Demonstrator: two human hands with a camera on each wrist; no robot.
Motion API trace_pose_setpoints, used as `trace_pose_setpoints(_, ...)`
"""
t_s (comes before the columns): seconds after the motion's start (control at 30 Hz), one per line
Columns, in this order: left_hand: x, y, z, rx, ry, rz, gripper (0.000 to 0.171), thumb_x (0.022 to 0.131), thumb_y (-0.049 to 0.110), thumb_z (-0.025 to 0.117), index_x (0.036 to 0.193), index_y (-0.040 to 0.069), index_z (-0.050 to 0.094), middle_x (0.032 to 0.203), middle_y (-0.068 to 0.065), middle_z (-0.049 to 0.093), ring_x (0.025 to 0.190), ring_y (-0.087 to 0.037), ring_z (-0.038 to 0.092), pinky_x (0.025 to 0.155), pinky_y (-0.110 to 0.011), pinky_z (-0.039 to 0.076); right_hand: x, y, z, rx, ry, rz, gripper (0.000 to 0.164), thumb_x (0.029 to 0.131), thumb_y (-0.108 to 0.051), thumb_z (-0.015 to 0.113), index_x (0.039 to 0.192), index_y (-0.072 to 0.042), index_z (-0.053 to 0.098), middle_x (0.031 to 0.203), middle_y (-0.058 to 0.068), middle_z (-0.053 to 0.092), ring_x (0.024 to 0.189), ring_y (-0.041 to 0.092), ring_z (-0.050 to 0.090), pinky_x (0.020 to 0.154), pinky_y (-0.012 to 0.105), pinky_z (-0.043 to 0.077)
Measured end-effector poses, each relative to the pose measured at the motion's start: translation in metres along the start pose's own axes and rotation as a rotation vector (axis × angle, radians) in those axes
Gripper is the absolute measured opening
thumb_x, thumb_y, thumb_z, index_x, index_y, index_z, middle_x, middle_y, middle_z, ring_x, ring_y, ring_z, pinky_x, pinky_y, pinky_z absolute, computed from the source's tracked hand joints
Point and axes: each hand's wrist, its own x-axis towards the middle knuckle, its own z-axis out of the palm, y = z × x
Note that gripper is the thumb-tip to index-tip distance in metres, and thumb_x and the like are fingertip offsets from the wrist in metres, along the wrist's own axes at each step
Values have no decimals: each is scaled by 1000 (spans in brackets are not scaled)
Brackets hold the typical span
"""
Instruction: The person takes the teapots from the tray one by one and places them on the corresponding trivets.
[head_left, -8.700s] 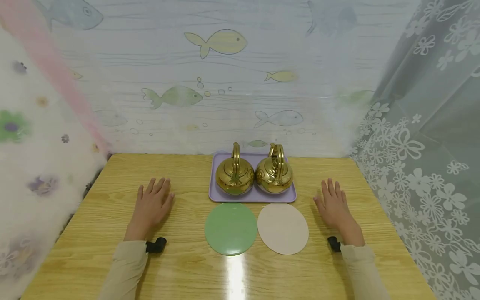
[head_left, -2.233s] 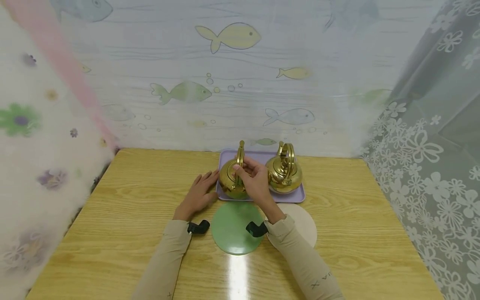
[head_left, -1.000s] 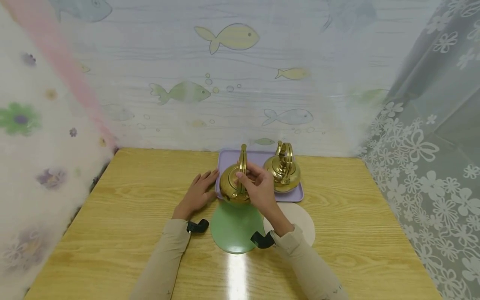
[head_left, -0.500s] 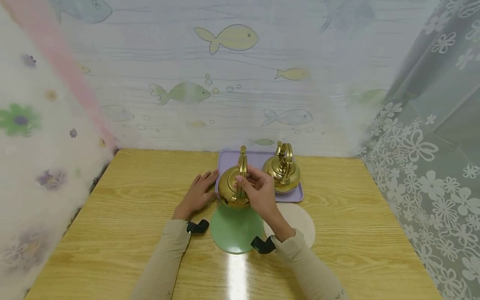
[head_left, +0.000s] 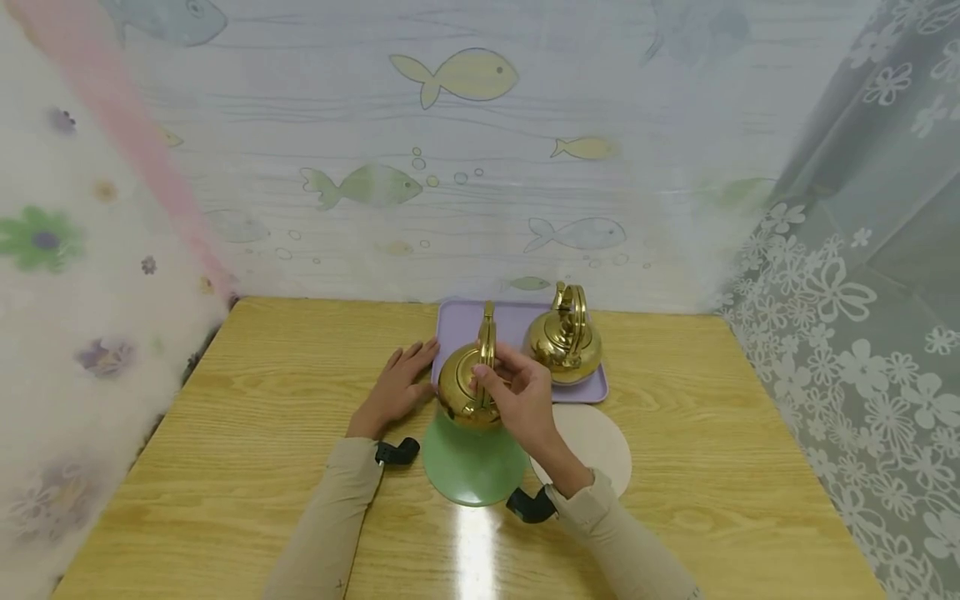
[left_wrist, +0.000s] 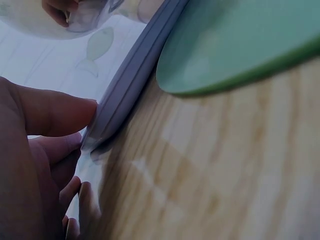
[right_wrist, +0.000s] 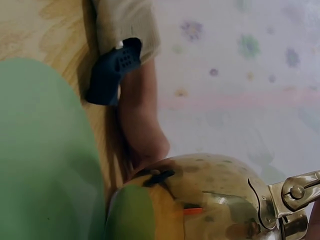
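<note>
My right hand (head_left: 528, 402) grips the upright handle of a shiny golden kettle (head_left: 454, 393). The kettle hangs over the front of a lilac tray (head_left: 459, 318) and the far part of a round green mat (head_left: 474, 473). A gap shows under its base in the left wrist view. My left hand (head_left: 393, 388) lies with straight fingers at the tray's left edge; its thumb (left_wrist: 65, 112) touches the rim in the left wrist view. A second golden kettle (head_left: 551, 340) stands on the tray's right side. Some right-hand fingers are hidden behind the handle.
A round cream mat (head_left: 606, 442) lies to the right of the green one, partly under my right forearm. The wooden table (head_left: 255, 400) ends at a fish-patterned backdrop (head_left: 360, 242). A flowered grey curtain (head_left: 840, 333) hangs at the right.
Both hands came in from the table's sides. The right took the left kettle's handle, raised it and brought it toward me; the left settled at the tray's edge and has since stayed still.
</note>
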Motion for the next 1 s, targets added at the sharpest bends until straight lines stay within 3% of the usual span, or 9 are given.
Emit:
trace_pose_setpoints(0.13, 0, 0, 1, 8, -4, 7, 73, 91, 25, 60, 157, 3, 38, 163, -12, 36, 152, -41, 27, 125, -59, 8, -5, -1, 1, -8, 10, 4, 37, 96, 1, 64, 124, 23, 57, 91, 23, 68, 75, 9, 70, 70, 24, 60)
trace_pose_setpoints(0.47, 1, -2, 0, 20, -19, -6, 73, 92, 26, 61, 157, 5, 37, 164, -10, 35, 152, -39, 27, 126, -58, 8, -13, -2, 2, 36, 7, -1, 39, 96, 2, 64, 125, 27, 54, 92, 12, 73, 75, 8, 70, 71, 22, 61)
trace_pose_setpoints(0.67, 0, -2, -2, 30, -20, -2, 73, 91, 23, 60, 157, 4, 37, 164, -11, 35, 152, -41, 27, 125, -59, 8, -18, -3, 3, 41, 0, 8, 39, 96, 1, 63, 126, 25, 55, 92, 16, 71, 76, 8, 70, 71, 22, 60)
trace_pose_setpoints(0.87, 0, -1, -2, 25, -28, -8, 72, 91, 22, 58, 157, 4, 37, 164, -11, 34, 153, -40, 26, 126, -59, 7, -23, -7, 3, 48, -15, 17, 40, 97, 2, 62, 127, 26, 53, 91, 3, 72, 76, 6, 69, 71, 22, 60)
trace_pose_setpoints(1.0, 1, -2, -2, 28, -33, -12, 71, 92, 23, 58, 157, 4, 37, 165, -10, 34, 153, -39, 26, 126, -58, 7, -26, -8, 3, 55, -20, 27, 40, 96, 2, 62, 126, 27, 53, 91, 5, 72, 76, 7, 69, 70, 21, 60)
